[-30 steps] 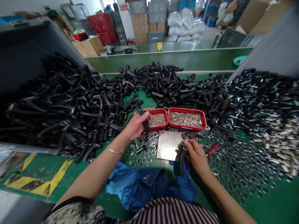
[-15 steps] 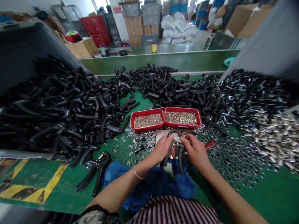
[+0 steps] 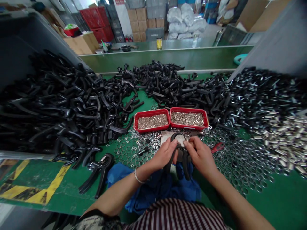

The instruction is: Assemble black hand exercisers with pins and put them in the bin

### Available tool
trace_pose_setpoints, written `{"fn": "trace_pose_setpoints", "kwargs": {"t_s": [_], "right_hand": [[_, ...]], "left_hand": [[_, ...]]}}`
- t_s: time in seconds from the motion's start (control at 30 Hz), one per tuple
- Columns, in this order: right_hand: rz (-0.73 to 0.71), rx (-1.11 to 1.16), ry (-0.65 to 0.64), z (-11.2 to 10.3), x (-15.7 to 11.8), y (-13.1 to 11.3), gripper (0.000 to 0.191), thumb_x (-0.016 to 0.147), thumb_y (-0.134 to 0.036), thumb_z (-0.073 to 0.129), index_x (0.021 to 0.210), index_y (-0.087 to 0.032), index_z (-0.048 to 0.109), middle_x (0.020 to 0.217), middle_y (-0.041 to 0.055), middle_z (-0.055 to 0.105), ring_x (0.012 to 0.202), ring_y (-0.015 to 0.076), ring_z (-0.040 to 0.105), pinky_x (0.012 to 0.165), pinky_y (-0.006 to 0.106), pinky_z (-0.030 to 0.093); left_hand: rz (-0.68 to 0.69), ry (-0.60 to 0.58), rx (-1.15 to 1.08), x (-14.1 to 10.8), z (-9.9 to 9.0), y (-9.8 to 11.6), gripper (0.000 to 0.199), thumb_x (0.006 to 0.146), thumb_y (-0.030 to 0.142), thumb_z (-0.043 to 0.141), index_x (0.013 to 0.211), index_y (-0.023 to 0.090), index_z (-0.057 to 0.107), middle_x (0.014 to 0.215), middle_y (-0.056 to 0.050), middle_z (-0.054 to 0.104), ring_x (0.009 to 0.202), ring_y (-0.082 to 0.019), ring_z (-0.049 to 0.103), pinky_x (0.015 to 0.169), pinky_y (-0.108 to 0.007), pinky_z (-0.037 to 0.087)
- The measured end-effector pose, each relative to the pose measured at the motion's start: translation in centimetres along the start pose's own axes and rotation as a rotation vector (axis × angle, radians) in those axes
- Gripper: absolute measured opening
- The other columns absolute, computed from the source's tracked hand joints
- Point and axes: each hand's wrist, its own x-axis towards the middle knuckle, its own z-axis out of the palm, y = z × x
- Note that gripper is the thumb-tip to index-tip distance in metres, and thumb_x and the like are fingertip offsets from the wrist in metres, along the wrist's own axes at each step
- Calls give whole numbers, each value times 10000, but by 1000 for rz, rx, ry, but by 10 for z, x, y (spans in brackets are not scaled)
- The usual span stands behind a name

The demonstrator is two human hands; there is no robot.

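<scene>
Even indoor light, soft shadows, window glowing top left; fisheye bends edges; left hand, right hand sharp.

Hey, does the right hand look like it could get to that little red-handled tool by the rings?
Probably yes. The right hand is close to the red-handled tool, with only flat metal rings between them. But it is holding the black hand grip, so it would likely need to let go first.

A green workbench (yellow-taped corner) holds black handles and steel rings.
</scene>
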Motion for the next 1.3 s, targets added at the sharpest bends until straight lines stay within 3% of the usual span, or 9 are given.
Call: {"fn": "trace_pose_setpoints", "kwargs": {"t_s": [0.13, 0.27, 0.47, 0.63, 0.73, 0.83, 1.0, 1.2, 1.3], "right_hand": [[-54, -37, -24, -4, -2, -1, 219, 981, -423, 502, 915, -216, 527, 686, -18, 588, 617, 159, 562, 590, 261, 372], [-20, -28, 25, 1, -10, 0, 226, 984, -437, 498, 972, -216, 543, 704, -17, 606, 616, 155, 566, 582, 259, 371], [-8, 7, -16, 4, -13, 0, 231, 998, -439, 467, 999, -219, 535, 734, -10, 601, 649, 161, 575, 582, 262, 371], [33, 86, -102, 0, -18, 1, 239, 1012, -438, 440, 1012, -224, 546, 712, -23, 578, 621, 151, 561, 594, 262, 396], [-21, 120, -207, -3, -20, 2, 252, 1016, -431, 427, 1010, -223, 569, 774, -3, 603, 697, 161, 578, 664, 271, 434], [-56, 214, -326, -4, -24, 1, 287, 1028, -415, 377, 1021, -215, 583, 941, 42, 659, 861, 178, 620, 784, 288, 483], [-17, 225, -387, -2, -32, -8, 268, 1008, -417, 401, 994, -216, 577, 961, 57, 688, 899, 198, 645, 813, 315, 521], [4, 68, -417, 9, 6, 3, 294, 1002, -420, 404, 1013, -194, 592, 813, 50, 683, 732, 192, 650, 670, 306, 507], [-107, -188, -297, 2, 45, 25, 278, 954, -418, 528, 1071, -185, 625, 898, 80, 697, 834, 229, 646, 723, 337, 488]], "left_hand": [[-21, -21, 113, -4, -2, 0, 364, 1015, 513, 331, 1066, 182, 475, 499, 66, 510, 498, -148, 553, 599, -290, 451], [-19, -102, 57, -9, 2, -3, 410, 1020, 530, 279, 1123, 174, 453, 482, 76, 485, 438, -139, 510, 531, -278, 420], [-40, -19, 237, -8, 2, -6, 379, 1012, 506, 315, 1122, 170, 454, 556, 39, 536, 566, -182, 601, 634, -325, 474], [-62, -71, 330, -13, 0, -8, 380, 1015, 493, 282, 1152, 169, 426, 635, 2, 617, 627, -198, 650, 627, -313, 489], [-78, -79, 584, -18, -4, -9, 435, 997, 515, 323, 1184, 142, 444, 842, -100, 704, 797, -258, 700, 703, -356, 514], [23, -191, 797, -24, -11, -8, 606, 942, 626, 404, 1261, 112, 443, 1009, -178, 709, 897, -311, 706, 736, -378, 520], [118, -333, 899, -34, -19, -3, 738, 915, 707, 366, 1282, 73, 449, 838, -167, 712, 724, -302, 708, 585, -333, 483], [106, -338, 800, 5, -35, -9, 624, 867, 678, 514, 1193, 145, 520, 847, -123, 700, 682, -267, 691, 533, -312, 457], [104, -260, 868, 33, -47, -10, 488, 841, 614, 609, 1046, 171, 603, 826, -110, 693, 704, -267, 684, 590, -328, 482]]}}
